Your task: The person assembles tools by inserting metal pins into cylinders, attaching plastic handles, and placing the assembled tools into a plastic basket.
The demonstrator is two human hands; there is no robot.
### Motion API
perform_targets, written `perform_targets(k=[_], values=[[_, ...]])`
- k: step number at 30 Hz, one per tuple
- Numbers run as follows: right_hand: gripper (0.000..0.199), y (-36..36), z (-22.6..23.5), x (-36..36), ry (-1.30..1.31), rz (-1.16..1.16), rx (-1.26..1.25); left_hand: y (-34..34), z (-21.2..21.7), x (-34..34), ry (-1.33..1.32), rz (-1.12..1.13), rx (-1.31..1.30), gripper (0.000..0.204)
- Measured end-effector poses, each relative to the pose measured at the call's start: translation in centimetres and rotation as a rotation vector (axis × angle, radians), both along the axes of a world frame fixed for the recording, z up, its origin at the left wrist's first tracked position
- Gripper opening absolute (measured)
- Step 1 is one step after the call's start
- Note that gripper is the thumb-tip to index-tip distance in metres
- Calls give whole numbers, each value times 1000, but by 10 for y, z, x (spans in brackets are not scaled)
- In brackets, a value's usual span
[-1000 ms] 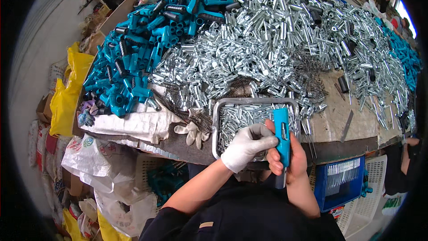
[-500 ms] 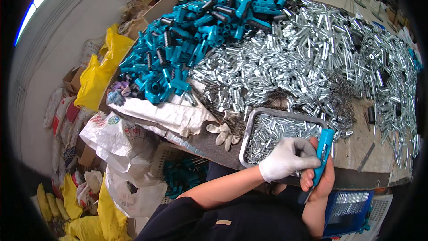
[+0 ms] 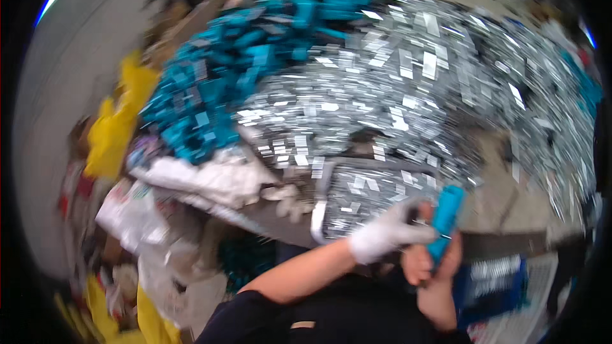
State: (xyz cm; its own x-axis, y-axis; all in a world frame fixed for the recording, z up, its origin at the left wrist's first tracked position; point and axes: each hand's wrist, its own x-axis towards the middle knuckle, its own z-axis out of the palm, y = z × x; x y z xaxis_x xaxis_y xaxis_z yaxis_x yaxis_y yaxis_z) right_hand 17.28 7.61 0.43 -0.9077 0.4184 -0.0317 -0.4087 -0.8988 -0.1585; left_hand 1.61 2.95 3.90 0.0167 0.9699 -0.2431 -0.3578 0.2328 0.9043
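Upright in my bare right hand (image 3: 451, 260) is a teal tool housing (image 3: 448, 207), its fingers closed round the lower part. My left hand (image 3: 379, 236), in a white glove, meets the housing's left side with thumb and fingers bent into a pinch. Blur hides whether anything small is between those fingertips. Just beyond the left hand lies a grey-rimmed tray (image 3: 320, 210) with many small silvery metal pins in it. Behind the tray spreads a large heap of shiny metal parts (image 3: 357, 99). Similar teal housings (image 3: 210, 83), some with black grips, are piled to its left.
A loose white glove (image 3: 294, 205) and white sacking (image 3: 220, 178) lie along the table's front left. Below the table's right edge stands a blue crate (image 3: 489, 283). Yellow bags (image 3: 118, 124) and white sacks (image 3: 137, 216) crowd the left side. Another person is at the far end.
The whole view has shifted and blurred, with the scene sliding left. The teal housing remains in my right hand, and my left hand stays against its side.
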Motion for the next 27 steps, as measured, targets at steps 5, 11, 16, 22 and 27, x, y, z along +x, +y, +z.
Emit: perform_targets(k=[5,11,16,22,27], values=[[62,32,7,-6,-187,-46,488,9,-1,-5,584,198,45,32],[43,44,19,-15,-476,-521,863,8,-42,47,580,108,386,23],[40,86,12,-6,-564,-533,376,28,-37,45,177,-41,16,52],[34,229,-40,57,-1018,-982,315,2,-21,23,185,-242,-13,42],[33,267,-54,52,-1202,-856,432,-16,-21,19,231,-205,-26,58]])
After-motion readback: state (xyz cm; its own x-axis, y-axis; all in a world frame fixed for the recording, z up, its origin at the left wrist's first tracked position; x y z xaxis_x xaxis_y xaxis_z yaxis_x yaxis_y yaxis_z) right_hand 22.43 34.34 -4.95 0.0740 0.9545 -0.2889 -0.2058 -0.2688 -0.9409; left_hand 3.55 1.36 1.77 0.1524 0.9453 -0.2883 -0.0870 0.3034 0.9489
